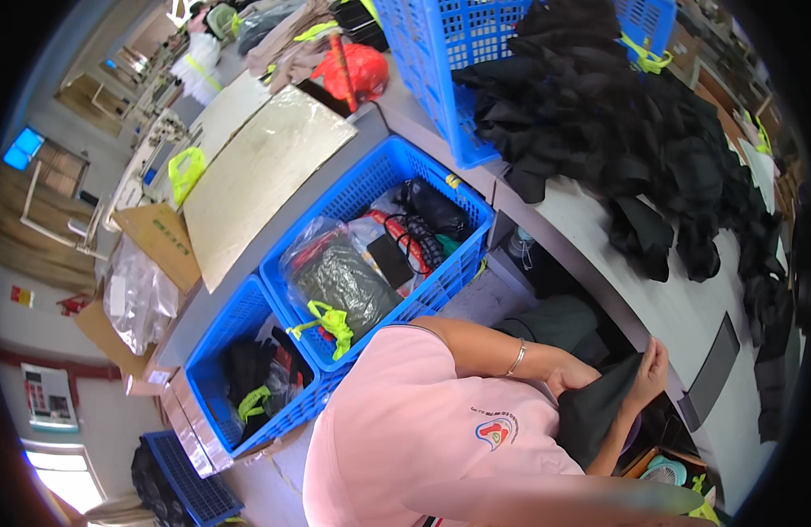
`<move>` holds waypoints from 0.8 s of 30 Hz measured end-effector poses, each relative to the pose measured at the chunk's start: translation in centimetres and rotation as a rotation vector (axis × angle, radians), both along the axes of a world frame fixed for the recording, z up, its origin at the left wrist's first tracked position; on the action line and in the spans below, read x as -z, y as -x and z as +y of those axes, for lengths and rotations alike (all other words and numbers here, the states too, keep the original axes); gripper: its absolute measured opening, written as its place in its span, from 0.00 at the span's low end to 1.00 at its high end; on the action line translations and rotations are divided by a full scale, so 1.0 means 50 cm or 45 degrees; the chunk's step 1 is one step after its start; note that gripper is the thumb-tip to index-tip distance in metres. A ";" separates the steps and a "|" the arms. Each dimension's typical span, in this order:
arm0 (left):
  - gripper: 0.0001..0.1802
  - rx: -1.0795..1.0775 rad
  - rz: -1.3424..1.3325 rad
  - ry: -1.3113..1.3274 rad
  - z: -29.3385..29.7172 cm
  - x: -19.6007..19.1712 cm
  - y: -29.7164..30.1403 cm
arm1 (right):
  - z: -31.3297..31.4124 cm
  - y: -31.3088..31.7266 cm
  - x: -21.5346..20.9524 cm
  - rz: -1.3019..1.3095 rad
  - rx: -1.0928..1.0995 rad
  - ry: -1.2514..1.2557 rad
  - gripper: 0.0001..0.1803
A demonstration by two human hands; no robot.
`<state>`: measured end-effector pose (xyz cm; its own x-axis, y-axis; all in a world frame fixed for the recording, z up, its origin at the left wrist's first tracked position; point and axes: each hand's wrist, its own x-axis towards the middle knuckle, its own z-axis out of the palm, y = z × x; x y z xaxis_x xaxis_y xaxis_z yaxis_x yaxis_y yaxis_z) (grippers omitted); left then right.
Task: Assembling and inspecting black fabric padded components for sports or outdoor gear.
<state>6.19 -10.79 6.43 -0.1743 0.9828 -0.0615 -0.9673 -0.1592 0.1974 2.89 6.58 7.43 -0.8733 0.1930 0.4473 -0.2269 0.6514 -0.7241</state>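
Observation:
A piece of black fabric [594, 417] is stretched between my two hands in front of my pink shirt. My left hand [572, 376], with a bracelet on its wrist, is closed on the fabric's left side. My right hand [652, 371] pinches its upper right corner, with the fingers pressed together. The cloth hangs down from both grips beside the table edge. A dark flat strip [713, 371] lies along that edge, just right of my right hand. Further off, a large heap of black fabric pieces [599, 132] spreads over the light table [590, 228].
A blue crate [427, 79] stands behind the heap. Two more blue crates, one with bagged items [489, 237] and one with dark cloth [199, 378], sit to the left. A flat board [265, 167] lies beyond them. A small turquoise fan [665, 471] is low at right.

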 end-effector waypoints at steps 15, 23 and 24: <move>0.17 -0.285 0.548 -0.013 0.151 -0.055 -0.045 | -0.199 -0.055 0.061 -1.220 -0.728 0.692 0.08; 0.18 -0.514 0.690 0.105 0.137 -0.052 -0.049 | -0.212 -0.150 0.111 -1.332 -0.941 0.644 0.09; 0.19 -0.547 0.695 0.138 0.124 -0.049 -0.043 | -0.205 -0.154 0.112 -1.310 -0.907 0.649 0.10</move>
